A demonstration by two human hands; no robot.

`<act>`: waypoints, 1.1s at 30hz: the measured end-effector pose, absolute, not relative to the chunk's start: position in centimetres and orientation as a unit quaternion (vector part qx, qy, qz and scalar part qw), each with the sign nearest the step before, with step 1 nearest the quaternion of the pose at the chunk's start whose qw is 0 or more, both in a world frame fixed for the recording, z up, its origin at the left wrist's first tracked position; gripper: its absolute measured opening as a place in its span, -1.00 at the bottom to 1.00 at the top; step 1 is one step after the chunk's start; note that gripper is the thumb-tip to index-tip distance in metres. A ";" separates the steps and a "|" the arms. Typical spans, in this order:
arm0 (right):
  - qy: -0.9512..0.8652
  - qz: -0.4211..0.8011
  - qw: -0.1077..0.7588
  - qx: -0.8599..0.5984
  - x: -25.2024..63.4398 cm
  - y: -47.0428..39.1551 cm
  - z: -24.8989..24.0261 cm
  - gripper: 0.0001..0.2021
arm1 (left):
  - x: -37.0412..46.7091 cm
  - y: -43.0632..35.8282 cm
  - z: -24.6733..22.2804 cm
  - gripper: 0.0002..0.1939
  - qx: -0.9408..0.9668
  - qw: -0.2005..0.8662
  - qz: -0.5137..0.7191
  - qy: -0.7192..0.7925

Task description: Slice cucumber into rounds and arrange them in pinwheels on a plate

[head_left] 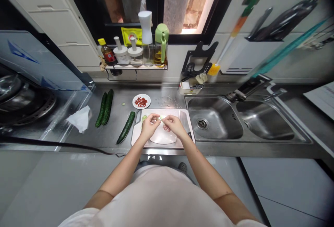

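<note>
Over the board [185, 143], L hand [150, 127] & R hand [172, 124] both pinch a slice [161, 117]; more slices [144, 118] at 10 o'clock (cut already), 3 cukes [126, 128] unsliced, approx. 9–10 o'clock.

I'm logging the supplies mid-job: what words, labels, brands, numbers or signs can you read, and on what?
No text can be read with certainty.
Yellow packet: print too small.
Red label on the yellow-capped bottle: too small.
White flat item at the right edge: blurred print.
Panel at left: blue marks, no readable words.
White caddy: markings too small.
</note>
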State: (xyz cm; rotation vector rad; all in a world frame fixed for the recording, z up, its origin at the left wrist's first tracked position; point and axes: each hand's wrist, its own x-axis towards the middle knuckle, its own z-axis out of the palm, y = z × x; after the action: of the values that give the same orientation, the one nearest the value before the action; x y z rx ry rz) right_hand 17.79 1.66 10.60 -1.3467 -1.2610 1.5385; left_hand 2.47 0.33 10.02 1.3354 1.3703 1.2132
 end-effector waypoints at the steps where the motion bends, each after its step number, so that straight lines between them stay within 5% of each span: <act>1: -0.497 0.594 0.360 -0.521 17.9 1.9 10.2 -0.74 | 2.5 0.5 9.7 -0.79 0.535 0.421 0.484 0.549; 14: -0.693 0.333 0.205 -0.605 19.1 6.4 5.9 -0.91 | 3.1 4.0 4.0 -0.89 0.581 0.355 0.332 0.653; 33: -0.715 0.256 0.062 -0.647 18.2 8.2 2.2 -0.81 | 4.9 6.3 2.1 -0.85 0.596 0.286 0.129 0.739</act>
State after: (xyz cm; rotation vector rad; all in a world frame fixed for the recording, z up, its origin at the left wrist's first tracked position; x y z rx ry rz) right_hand 18.21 8.24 2.19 -1.9560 -2.1623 0.7739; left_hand 4.86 6.29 2.13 1.5935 1.9760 0.3440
